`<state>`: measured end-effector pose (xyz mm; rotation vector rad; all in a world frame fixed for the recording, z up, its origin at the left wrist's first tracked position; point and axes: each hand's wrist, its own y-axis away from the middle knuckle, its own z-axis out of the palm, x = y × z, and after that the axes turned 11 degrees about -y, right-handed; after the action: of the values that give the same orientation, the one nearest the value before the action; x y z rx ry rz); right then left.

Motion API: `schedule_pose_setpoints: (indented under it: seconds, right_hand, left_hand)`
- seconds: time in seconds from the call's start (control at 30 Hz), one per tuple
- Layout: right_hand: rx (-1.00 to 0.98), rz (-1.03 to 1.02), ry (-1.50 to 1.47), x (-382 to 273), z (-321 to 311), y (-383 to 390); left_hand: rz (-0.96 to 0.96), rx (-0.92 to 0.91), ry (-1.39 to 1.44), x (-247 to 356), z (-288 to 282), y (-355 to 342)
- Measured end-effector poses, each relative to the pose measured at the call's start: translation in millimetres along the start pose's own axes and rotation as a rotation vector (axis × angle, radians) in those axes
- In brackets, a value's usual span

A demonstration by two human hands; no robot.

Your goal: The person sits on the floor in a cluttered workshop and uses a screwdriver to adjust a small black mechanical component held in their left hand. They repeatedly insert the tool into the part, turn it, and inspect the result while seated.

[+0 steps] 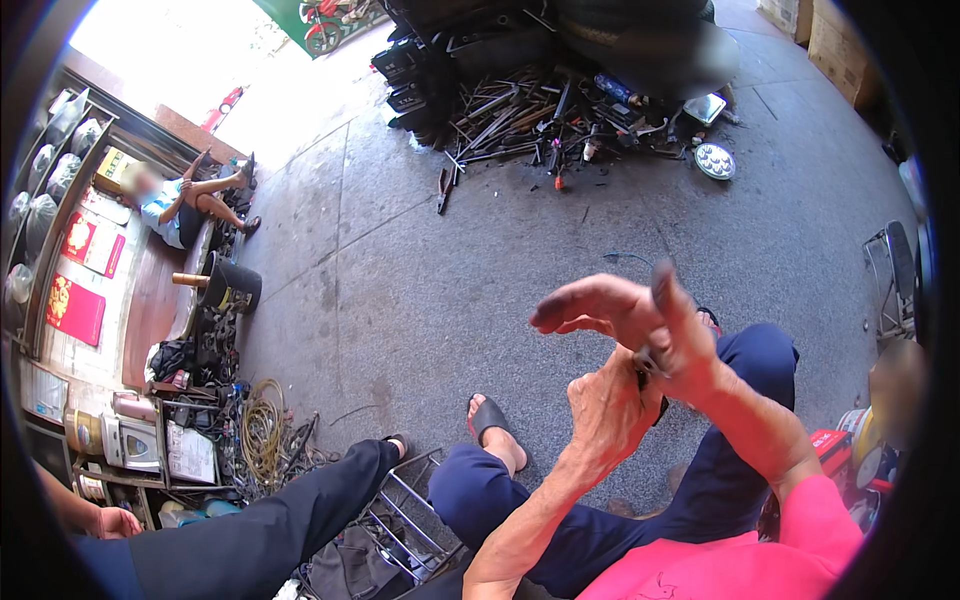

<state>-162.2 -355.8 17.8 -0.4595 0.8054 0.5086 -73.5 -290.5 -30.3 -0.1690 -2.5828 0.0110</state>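
In front of my knees, my left hand (608, 402) is closed around something small. Only a metal end (645, 358) and a dark part of it show past the fingers; its kind is hidden. My right hand (640, 315) rests against that metal end with the heel of its palm. Its fingers stretch out to the left and its thumb points up, and the fingertips are darkened with grime. The two hands meet over my dark blue trousers (765, 365). On the floor ahead, apart from both hands, lie pliers (445, 190).
A heap of tools (515, 115) lies ahead beside a round multi-lens lamp (714, 161). At left are a black bucket (232, 287), coiled hose (263, 425) and a seated person (175, 210). Another person's dark-trousered leg (260, 530) reaches in by a metal rack (408, 520). A folding chair (893, 270) stands right.
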Motion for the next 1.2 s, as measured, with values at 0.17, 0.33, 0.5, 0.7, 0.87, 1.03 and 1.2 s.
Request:
schedule_pose_setpoints:
  seconds: [0.17, 0.33, 0.5, 0.7, 0.87, 1.03, 1.2]
  right_hand:
    - [0.218, 0.006, 0.368, 3.1, -14.5, -10.3]
    - [0.202, 0.156, 0.246, 10.8, -22.2, -7.8]
    - [0.079, 0.093, 0.181, 11.5, -11.6, -2.8]
    - [0.023, 0.169, 0.056, 7.8, -11.9, 0.5]
    - [0.053, 0.261, 0.050, -0.4, -7.8, -0.3]
    - [0.212, 0.262, 0.106, -2.3, -8.1, -2.4]
    - [0.327, 0.249, 0.215, -0.1, -9.5, -4.0]
  left_hand:
    - [0.221, 0.063, 0.001, 2.1, 3.8, 2.7]
    - [0.140, 0.018, -0.070, 5.3, 4.8, 2.4]
    - [0.129, -0.053, -0.004, -2.2, -1.2, 1.7]
    - [0.224, -0.138, 0.020, -0.9, 0.9, 5.7]
    - [0.206, -0.135, -0.041, 3.4, 4.8, 13.1]
    - [0.204, -0.058, -0.111, 3.2, 9.8, 12.1]
    - [0.196, -0.036, -0.104, 4.5, 10.9, 13.9]
